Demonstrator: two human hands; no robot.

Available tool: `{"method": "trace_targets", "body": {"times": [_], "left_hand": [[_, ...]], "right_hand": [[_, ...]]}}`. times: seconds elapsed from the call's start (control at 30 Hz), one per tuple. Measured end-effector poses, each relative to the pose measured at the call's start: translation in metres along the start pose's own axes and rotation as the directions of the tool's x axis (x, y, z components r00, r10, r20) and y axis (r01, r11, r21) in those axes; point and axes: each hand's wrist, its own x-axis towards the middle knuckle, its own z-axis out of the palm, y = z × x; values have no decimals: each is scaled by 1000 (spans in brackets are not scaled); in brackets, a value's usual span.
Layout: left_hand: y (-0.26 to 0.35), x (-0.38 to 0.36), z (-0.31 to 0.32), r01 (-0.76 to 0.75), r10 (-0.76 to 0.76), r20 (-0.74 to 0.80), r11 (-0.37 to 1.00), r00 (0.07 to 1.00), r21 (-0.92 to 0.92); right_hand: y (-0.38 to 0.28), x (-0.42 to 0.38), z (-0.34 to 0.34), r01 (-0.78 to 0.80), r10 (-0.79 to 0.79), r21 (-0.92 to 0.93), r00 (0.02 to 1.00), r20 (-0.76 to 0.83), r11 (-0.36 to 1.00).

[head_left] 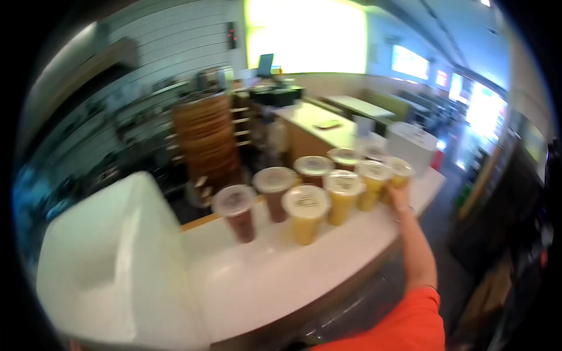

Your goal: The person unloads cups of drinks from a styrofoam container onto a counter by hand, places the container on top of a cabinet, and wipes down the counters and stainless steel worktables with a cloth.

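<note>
My right hand [399, 194] reaches to the far right end of a group of lidded plastic cups, its fingers closed around a cup of yellow drink [401, 168]. Beside it in the front row are more yellow drinks: one cup [370, 190], another cup [339, 202] and the nearest cup [306, 225]. Behind and to the left stand darker drinks, among them a purplish cup [241, 219] and a reddish-brown cup [276, 199]. All are upright on the white counter [263, 281]. My left hand is out of view.
A large white foam box [117, 263] occupies the counter's left end. A white box-like object [413, 140] stands at the far right end. Stacked round brown steamers [205, 137] rise behind the counter. Tables [360, 105] and seating lie beyond.
</note>
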Motion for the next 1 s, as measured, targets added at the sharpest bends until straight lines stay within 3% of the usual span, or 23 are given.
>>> {"method": "trace_targets", "body": {"times": [0.03, 0.07, 0.1, 0.13, 0.17, 0.2, 0.23, 0.3, 0.33, 0.37, 0.4, 0.43, 0.5, 0.57, 0.6, 0.7, 0.73, 0.8, 0.83, 0.9, 0.97, 1.0], "left_hand": [[-1, 0, -1, -79, 79, 0, 992, 997, 99], [-46, -21, 7, 155, -152, 37, 984, 988, -87], [-25, -10, 6, 139, -140, -10, 988, 990, -68], [-12, -7, 0, 145, -139, 51, 978, 989, -151], [-11, -5, -2, -17, 17, 24, 1000, 1000, -1], [-1, -9, -1, 186, -187, 14, 963, 982, -195], [-2, -10, -1, 188, -189, 19, 955, 982, -232], [-12, -13, 2, 156, -156, 21, 951, 988, -266], [-16, -15, 3, 176, -171, 44, 940, 984, -293], [-13, -25, 3, 200, -189, 64, 926, 980, -319], [-17, -33, 7, 210, -188, 96, 917, 978, -340], [-24, -42, 11, 217, -186, 121, 907, 975, -361], [-26, -62, 13, 297, -230, 209, 872, 950, -389], [-34, -84, 8, 330, -225, 285, 853, 932, -405], [-39, -95, 6, 374, -228, 350, 818, 909, -437], [-69, -138, 16, 635, -270, 601, 539, 752, -554], [-76, -151, 36, 622, -252, 595, 538, 763, -569], [-93, -178, 65, 686, -318, 640, 47, 700, -726], [-106, -183, 73, 693, -287, 655, 42, 699, -720], [-121, -176, 81, 678, -237, 656, 15, 716, -735], [-130, -156, 82, 641, -192, 628, 9, 755, -768], [-130, -142, 80, 614, -158, 604, 14, 781, -790]], "right_hand": [[21, 7, -11, -146, 140, 70, 987, 83, 987], [71, 23, -38, -116, 112, 18, 984, 139, 993], [51, 23, -51, -145, 111, 71, 930, 351, 987], [104, 42, -88, -259, 273, -297, 962, 4, 919], [120, 51, -102, -36, -40, -377, 981, -192, 926], [42, 42, -86, 34, -114, -421, 980, -165, 906], [-88, -10, -24, 225, -265, -200, 942, -204, 954], [-238, -84, 57, 335, -348, 171, 936, 52, 927], [-276, -113, 83, 311, -351, 177, 892, 284, 934], [-313, -144, 110, 491, -538, 237, 673, 507, 838], [-364, -162, 138, 721, -637, 257, 318, 702, 643], [-388, -185, 174, 659, -686, 461, 116, 718, 594], [-432, -226, 233, 656, -730, 571, -43, 682, 494], [-436, -248, 271, 677, -706, 547, -58, 706, 492], [-437, -251, 278, 690, -820, 598, -11, 572, 408], [-449, -283, 249, 723, -867, 629, -87, 491, 284], [-455, -297, 241, 739, -866, 614, -83, 494, 279], [-469, -327, 217, 822, -886, 544, -113, 449, 171], [-475, -337, 208, 833, -876, 520, -96, 472, 189], [-481, -349, 185, 905, -906, 424, -196, 376, -20], [-488, -361, 157, 954, -902, 301, -121, 415, 10], [-492, -364, 146, 969, -939, 236, -17, 345, 70]]}}
